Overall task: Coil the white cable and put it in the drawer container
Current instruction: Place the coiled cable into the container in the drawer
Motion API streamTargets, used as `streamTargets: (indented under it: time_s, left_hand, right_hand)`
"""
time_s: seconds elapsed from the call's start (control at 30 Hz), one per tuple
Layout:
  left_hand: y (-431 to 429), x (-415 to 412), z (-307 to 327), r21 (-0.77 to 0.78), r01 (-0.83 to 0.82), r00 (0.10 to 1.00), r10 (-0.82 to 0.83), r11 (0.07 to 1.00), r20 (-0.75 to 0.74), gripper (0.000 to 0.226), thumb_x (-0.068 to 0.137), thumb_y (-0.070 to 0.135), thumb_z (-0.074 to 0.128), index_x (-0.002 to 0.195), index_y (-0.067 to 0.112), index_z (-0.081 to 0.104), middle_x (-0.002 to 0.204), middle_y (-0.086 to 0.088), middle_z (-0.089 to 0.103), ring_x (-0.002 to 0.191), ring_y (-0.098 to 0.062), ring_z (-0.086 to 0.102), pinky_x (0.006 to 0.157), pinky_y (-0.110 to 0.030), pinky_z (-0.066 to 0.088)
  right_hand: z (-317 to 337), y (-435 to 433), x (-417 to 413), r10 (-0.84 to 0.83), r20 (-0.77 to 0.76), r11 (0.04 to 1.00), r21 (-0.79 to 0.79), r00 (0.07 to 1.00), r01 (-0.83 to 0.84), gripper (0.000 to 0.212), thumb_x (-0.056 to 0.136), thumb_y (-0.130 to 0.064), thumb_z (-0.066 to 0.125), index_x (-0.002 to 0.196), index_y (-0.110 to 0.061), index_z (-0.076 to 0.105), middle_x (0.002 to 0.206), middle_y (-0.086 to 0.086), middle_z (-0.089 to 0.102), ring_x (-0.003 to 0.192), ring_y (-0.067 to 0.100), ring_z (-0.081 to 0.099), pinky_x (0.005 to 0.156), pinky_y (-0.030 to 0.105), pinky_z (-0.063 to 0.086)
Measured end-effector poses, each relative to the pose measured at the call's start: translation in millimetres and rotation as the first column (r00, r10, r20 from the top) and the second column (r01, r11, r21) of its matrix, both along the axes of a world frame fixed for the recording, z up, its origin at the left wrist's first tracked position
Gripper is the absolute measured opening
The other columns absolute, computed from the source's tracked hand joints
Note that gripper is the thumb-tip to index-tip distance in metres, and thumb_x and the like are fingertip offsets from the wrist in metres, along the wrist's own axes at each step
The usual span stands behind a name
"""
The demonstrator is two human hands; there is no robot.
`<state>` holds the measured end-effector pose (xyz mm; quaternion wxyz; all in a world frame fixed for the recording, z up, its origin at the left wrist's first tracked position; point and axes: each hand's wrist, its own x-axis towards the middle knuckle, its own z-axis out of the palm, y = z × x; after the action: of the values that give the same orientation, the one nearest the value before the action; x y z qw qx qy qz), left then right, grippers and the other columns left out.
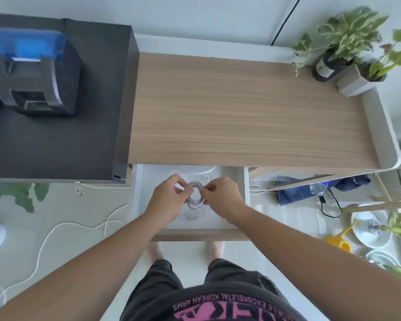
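**Coiled cable held over the open drawer**

The white cable [195, 195] was wound into a small, tight coil of several loops and hung in the air between the two hands, directly above the open drawer [137, 195]. The left hand [169, 200] pinched the coil's left side, its fingers [180, 181] closed on the loops, and the right hand [221, 198] pinched the right side in the same way. Both hands therefore gripped the cable, with the coil stretched slightly between them.

Beneath the coil, a clear round container [195, 217] sat on the white floor of the drawer; its rim showed faintly around and below the hands. The drawer was pulled out from under the wooden counter [252, 117], whose top was bare apart from two potted plants [347, 54] at the far right corner.

To the left stood a dark cabinet [56, 140] with a grey and blue printer [35, 72] on it. Another white cord [56, 230] trailed across the tiled floor at lower left. To the right of the drawer lay a blue cloth [299, 193], and a yellow watering can [338, 242] stood further right beside white dishes.
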<state>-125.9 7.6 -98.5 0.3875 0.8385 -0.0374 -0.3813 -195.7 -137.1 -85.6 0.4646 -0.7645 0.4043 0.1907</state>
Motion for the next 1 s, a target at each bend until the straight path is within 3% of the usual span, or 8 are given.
streamTargets:
  time_s: [0.17,0.27,0.4,0.57,0.67,0.73,0.87,1.0]
  left_hand:
    - [-8,4,-61,0.099,0.059,0.998,-0.061,0.993,0.007,0.017,0.095,0.029,0.062,0.107,0.017,0.063,0.082,-0.009,0.076,0.071,-0.026,0.069,0.069,-0.037,0.054]
    - [-9,7,-84,0.15,0.101,0.992,-0.11,0.984,0.054,0.018,0.098,0.025,0.059,0.112,0.013,0.06,0.09,-0.013,0.073,0.081,-0.031,0.071,0.071,-0.039,0.055]
    - [-13,10,-101,0.22,0.158,0.971,-0.192,0.963,0.141,0.014,0.091,0.022,0.058,0.102,0.013,0.055,0.085,-0.01,0.071,0.076,-0.031,0.068,0.067,-0.043,0.056]
    - [-22,12,-112,0.293,0.165,0.956,-0.226,0.942,0.186,0.014,0.085,0.012,0.057,0.086,0.011,0.071,0.08,-0.006,0.074,0.076,-0.029,0.07,0.068,-0.044,0.06]
    - [-19,11,-115,0.262,0.189,0.961,-0.233,0.946,0.15,0.021,0.089,0.012,0.055,0.086,0.011,0.076,0.083,-0.005,0.076,0.082,-0.027,0.072,0.073,-0.042,0.06]
    - [-18,8,-114,0.232,0.209,0.962,-0.242,0.95,0.125,0.023,0.095,0.01,0.052,0.093,0.008,0.075,0.09,-0.007,0.076,0.088,-0.027,0.071,0.075,-0.037,0.056]
    - [-8,2,-96,0.305,0.288,0.94,-0.329,0.908,0.093,0.022,0.095,0.005,0.05,0.074,0.011,0.051,0.073,-0.005,0.057,0.084,-0.035,0.065,0.063,-0.032,0.041]
    - [19,20,-65,0.202,0.019,0.97,-0.067,0.979,0.234,0.02,0.1,0.013,0.049,0.113,0.01,0.064,0.109,-0.007,0.067,0.097,-0.029,0.069,0.08,-0.038,0.054]
  right_hand:
    - [-64,6,14,0.052,-0.074,0.996,-0.063,0.996,-0.056,0.029,0.091,-0.012,0.06,0.072,0.007,0.071,0.073,0.022,0.074,0.052,0.022,0.052,0.044,0.021,0.04]
    - [-94,11,21,0.106,-0.11,0.985,-0.127,0.988,-0.12,0.034,0.093,-0.011,0.06,0.06,-0.005,0.057,0.055,0.008,0.057,0.042,0.015,0.042,0.033,0.017,0.029]
    - [-117,21,28,0.095,-0.137,0.985,-0.129,0.986,-0.113,0.011,0.092,-0.002,0.052,0.086,-0.006,0.062,0.073,0.002,0.055,0.057,0.016,0.048,0.042,0.024,0.033]
    - [-132,23,29,0.058,-0.121,0.981,-0.178,0.991,-0.08,0.021,0.086,0.004,0.047,0.072,-0.011,0.05,0.064,0.0,0.046,0.053,0.017,0.039,0.043,0.026,0.027]
    - [-130,22,28,0.189,-0.18,0.933,-0.274,0.965,-0.234,0.022,0.088,0.006,0.048,0.075,-0.011,0.053,0.071,0.003,0.054,0.058,0.019,0.047,0.043,0.026,0.03]
    - [-124,20,28,0.298,-0.215,0.882,-0.311,0.93,-0.355,0.019,0.089,0.007,0.05,0.095,-0.008,0.06,0.09,0.008,0.063,0.071,0.022,0.056,0.052,0.027,0.039]
    - [-101,14,21,0.434,-0.224,0.798,-0.354,0.873,-0.487,0.024,0.09,0.006,0.05,0.108,-0.003,0.063,0.096,0.009,0.06,0.067,0.018,0.051,0.053,0.023,0.037]
    - [-74,-20,1,0.002,0.095,0.941,-0.338,0.995,0.031,0.019,0.093,-0.013,0.052,0.085,-0.004,0.067,0.079,0.01,0.068,0.067,0.029,0.063,0.055,0.028,0.047]
